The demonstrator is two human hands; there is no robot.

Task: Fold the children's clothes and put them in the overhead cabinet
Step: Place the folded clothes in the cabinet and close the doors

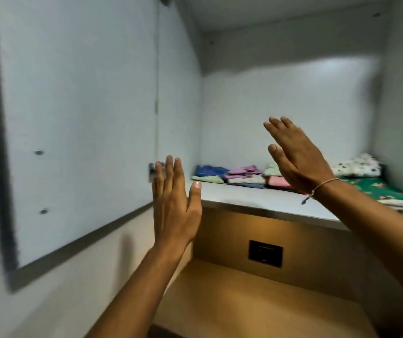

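Note:
The overhead cabinet stands open, its white shelf (256, 198) carrying folded children's clothes along the back: a blue and pale green stack (209, 173), a pink stack (244, 175), a pink and red stack (277, 182) partly behind my right hand, a white patterned piece (356, 165) and a green patterned pile (386, 193) at the right. My left hand (173, 203) is raised flat with fingers up, near the door's hinge side, holding nothing. My right hand (295, 157), a string bracelet on its wrist, is raised in front of the shelf, fingers apart and empty.
The white cabinet door (80, 123) hangs open at the left, with a metal hinge (152, 172) by my left fingertips. Below the shelf is a lit wooden panel with a black socket plate (265, 253) and a wooden surface (256, 301).

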